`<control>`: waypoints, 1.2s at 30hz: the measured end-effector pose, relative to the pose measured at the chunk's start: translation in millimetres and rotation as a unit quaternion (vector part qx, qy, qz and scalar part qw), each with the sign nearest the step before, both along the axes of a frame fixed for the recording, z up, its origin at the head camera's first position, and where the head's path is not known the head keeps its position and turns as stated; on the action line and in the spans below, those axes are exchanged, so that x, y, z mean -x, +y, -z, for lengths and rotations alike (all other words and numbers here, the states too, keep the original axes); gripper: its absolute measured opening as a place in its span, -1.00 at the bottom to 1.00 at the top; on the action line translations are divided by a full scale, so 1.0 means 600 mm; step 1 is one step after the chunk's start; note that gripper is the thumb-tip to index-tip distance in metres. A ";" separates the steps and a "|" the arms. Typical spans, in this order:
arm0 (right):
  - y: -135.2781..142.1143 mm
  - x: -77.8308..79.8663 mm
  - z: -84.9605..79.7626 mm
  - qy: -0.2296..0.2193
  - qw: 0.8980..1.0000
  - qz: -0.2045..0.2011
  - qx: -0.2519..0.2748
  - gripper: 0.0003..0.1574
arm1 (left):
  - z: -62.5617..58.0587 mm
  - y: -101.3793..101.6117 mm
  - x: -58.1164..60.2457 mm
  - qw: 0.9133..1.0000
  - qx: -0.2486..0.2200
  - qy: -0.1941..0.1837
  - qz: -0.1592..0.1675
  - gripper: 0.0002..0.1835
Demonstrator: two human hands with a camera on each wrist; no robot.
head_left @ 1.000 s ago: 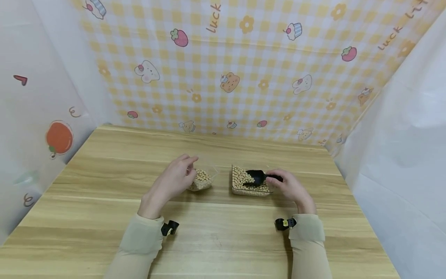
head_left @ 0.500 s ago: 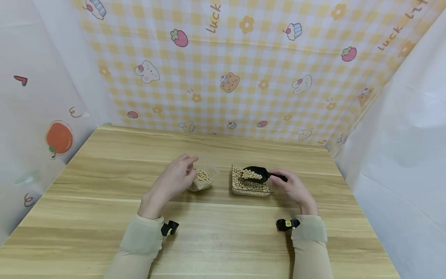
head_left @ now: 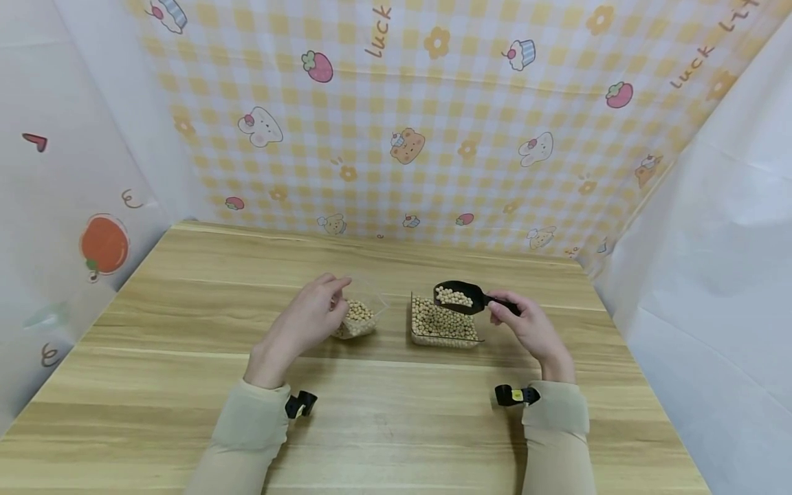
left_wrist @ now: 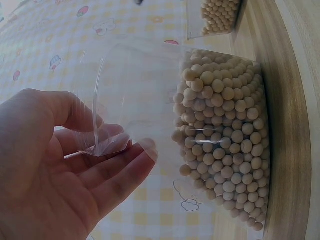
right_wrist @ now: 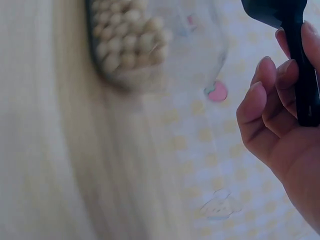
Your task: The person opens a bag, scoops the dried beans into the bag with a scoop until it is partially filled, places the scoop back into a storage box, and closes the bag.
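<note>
My left hand [head_left: 303,317] pinches the rim of a clear plastic container [left_wrist: 127,82] between thumb and fingers. Round pale beans [left_wrist: 220,145], which look like soybeans, fill its lower part, and it stands on the table. My right hand [head_left: 533,333] grips the handle of a black scoop [head_left: 478,300]. A small heap of beans [head_left: 454,296] lies in the scoop's bowl, held above the back of a clear rectangular box [head_left: 445,338] of the same beans. In the right wrist view the fingers curl round the scoop's handle [right_wrist: 306,85], and the bowl is cut off.
A wooden table [head_left: 383,426] carries both containers, side by side with a gap between them. A yellow checked cloth [head_left: 371,172] hangs behind, and white sheets [head_left: 711,275] close off the sides.
My right hand has lifted the scoop out of the beans in the box, with a load of beans in it, and drawn it slightly right. My left hand has stayed still.
</note>
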State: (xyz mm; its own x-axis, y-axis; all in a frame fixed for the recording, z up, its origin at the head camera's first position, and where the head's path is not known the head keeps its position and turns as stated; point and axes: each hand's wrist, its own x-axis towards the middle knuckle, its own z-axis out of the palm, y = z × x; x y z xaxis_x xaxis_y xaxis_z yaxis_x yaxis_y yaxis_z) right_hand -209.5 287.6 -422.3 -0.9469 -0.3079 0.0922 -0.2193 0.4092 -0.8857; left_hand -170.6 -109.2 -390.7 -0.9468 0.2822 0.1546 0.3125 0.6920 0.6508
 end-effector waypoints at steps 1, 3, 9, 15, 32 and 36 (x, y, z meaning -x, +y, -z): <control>-0.003 -0.001 -0.004 0.004 1.000 -0.001 0.002 -0.58 | 0.000 0.000 0.000 1.000 0.001 0.001 0.000 -0.50; -0.010 -0.003 -0.013 0.012 1.000 -0.002 0.009 -0.59 | 0.000 0.000 0.000 1.000 0.001 0.002 0.000 -0.50; -0.061 -0.011 -0.041 0.058 0.997 -0.014 0.039 -0.67 | 0.001 0.000 0.001 1.000 0.001 0.003 0.001 -0.50; -0.124 -0.020 -0.057 0.072 0.995 -0.045 0.057 -0.66 | 0.000 -0.001 0.001 1.000 0.001 0.003 -0.001 -0.50; -0.227 -0.048 -0.068 0.230 0.963 -0.061 -0.124 -0.69 | 0.000 0.001 0.001 1.000 0.003 0.006 0.003 -0.49; -0.235 -0.056 -0.077 0.273 0.949 -0.059 -0.145 -0.70 | -0.001 0.002 0.001 1.000 0.003 0.004 0.001 -0.49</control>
